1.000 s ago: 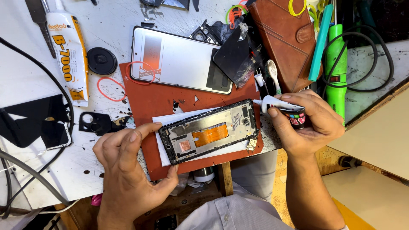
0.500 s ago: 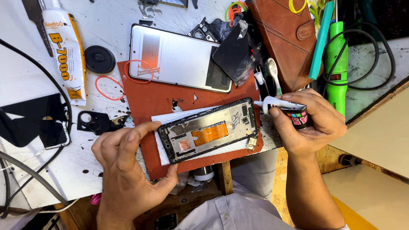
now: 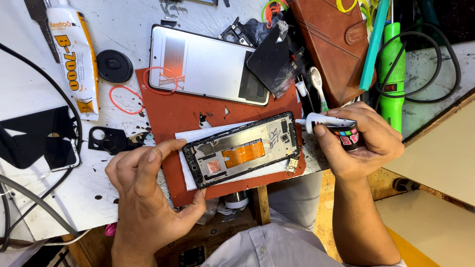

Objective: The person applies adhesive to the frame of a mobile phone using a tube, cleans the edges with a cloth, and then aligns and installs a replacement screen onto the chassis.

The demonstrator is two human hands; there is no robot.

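Note:
An opened phone frame (image 3: 242,153) with an orange flex strip lies on white paper (image 3: 198,136) over a red-brown mat (image 3: 178,109). My left hand (image 3: 146,190) pinches the frame's left end between thumb and forefinger. My right hand (image 3: 363,143) grips a small glue tube (image 3: 329,122) with a white nozzle, whose tip touches the frame's upper right corner. A small connector part (image 3: 292,165) hangs at the frame's lower right corner.
A silver phone back panel (image 3: 203,64) lies above the mat. A large glue tube (image 3: 74,54), a black round cap (image 3: 114,65), a red rubber band (image 3: 126,99) and a black camera bezel (image 3: 106,139) are to the left. A brown wallet case (image 3: 331,44) and green tool (image 3: 393,64) are on the right.
The nozzle of the small tube has edged along the frame's upper right corner; both hands stay almost where they were.

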